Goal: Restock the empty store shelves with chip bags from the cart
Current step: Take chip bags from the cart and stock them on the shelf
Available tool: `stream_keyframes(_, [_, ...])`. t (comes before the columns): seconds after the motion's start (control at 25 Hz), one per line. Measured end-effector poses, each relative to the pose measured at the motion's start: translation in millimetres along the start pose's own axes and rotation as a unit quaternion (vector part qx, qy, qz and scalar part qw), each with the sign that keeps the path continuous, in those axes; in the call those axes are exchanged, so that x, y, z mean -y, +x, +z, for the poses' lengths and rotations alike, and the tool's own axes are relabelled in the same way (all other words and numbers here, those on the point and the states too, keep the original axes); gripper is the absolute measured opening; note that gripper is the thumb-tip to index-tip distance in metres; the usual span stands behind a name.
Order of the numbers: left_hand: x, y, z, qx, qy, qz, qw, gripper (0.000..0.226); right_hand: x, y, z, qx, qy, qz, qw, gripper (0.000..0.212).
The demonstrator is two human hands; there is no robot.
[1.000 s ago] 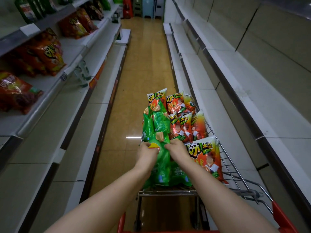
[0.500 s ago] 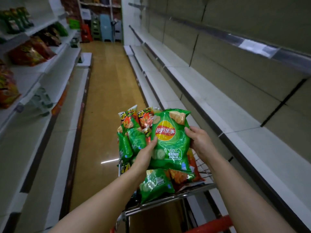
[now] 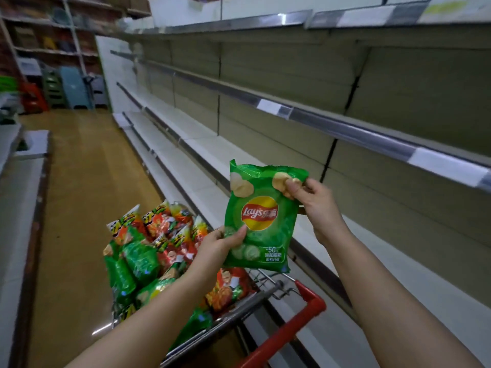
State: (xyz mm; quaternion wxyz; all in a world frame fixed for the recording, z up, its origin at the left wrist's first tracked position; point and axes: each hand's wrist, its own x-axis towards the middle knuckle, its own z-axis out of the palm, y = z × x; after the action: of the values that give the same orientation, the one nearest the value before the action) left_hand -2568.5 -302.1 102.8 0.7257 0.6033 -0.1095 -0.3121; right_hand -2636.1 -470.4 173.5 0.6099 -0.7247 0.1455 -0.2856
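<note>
Beige, bare shelves (image 3: 305,144) are now filling the right side of the view, where a second ago the aisle floor and the cart were central; the view is swinging toward the restocking side. No bag is lying on any shelf board in view here, so the restocking of this run is judged as only beginning.

The wire cart (image 3: 265,290), with its red handle (image 3: 297,330), is standing just beside the lowest shelf and is holding a heap of green and orange chip bags (image 3: 159,251).

One green bag (image 3: 261,219) is being held upright above the cart's near right corner, clear of the heap, in front of the lower shelves. A second ago it was still down among the heap; it is now being lifted out and carried rightward.

The right hand (image 3: 316,205) is pinching the bag's top right corner, thumb in front. The left hand (image 3: 218,248) is clamping the lower left edge, thumb across the front.

The next step is judged to be setting this bag on a shelf board.
</note>
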Motion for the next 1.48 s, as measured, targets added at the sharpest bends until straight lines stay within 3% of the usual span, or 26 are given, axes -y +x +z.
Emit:
stream_keyframes(0.08, [1, -9, 25, 0.016, -0.005, 0.008, 1.000, 0.035, 13, -13, -30, -0.017, -0.025, -0.016, 0.999, 0.005])
stream_keyframes(0.24, [-1, -34, 86, 0.026, -0.034, 0.040, 0.998, 0.031, 43, -50, -88, -0.002, -0.078, -0.032, 0.996, 0.026])
stream_keyframes(0.4, [-11, -71, 151, 0.066, -0.033, 0.065, 0.995, 0.039, 68, -95, -141, 0.027, -0.053, -0.027, 0.998, 0.021])
stream_keyframes(0.52, [-21, -104, 202, 0.093, -0.010, 0.086, 0.992, 0.051, 90, -125, -188, -0.042, -0.070, -0.066, 0.994, 0.023])
stream_keyframes(0.6, [-30, -126, 233, 0.125, 0.020, 0.094, 0.987, 0.057, 104, -142, -221, -0.095, -0.083, -0.080, 0.989, 0.036])
stream_keyframes(0.72, [-43, -154, 286, 0.175, 0.064, 0.107, 0.977, 0.048, 128, -168, -276, -0.182, -0.103, -0.101, 0.972, 0.056])
stream_keyframes(0.92, [-64, -174, 378, 0.240, 0.088, 0.108, 0.961, 0.033, 165, -204, -352, -0.290, -0.125, -0.080, 0.946, 0.066])
stream_keyframes(1.0, [-71, -170, 410, 0.263, 0.094, 0.099, 0.955, 0.031, 171, -213, -375, -0.308, -0.150, -0.056, 0.938, 0.062])
stream_keyframes(1.16, [-77, -154, 468, 0.305, 0.130, 0.088, 0.940, 0.032, 171, -229, -405, -0.344, -0.190, -0.024, 0.919, 0.028])
stream_keyframes(1.36, [-74, -129, 528, 0.370, 0.172, 0.104, 0.907, 0.039, 174, -221, -442, -0.390, -0.241, 0.012, 0.889, 0.028])
stream_keyframes(1.48, [-75, -111, 549, 0.459, 0.169, 0.055, 0.871, 0.025, 174, -208, -459, -0.422, -0.269, 0.039, 0.865, 0.031])
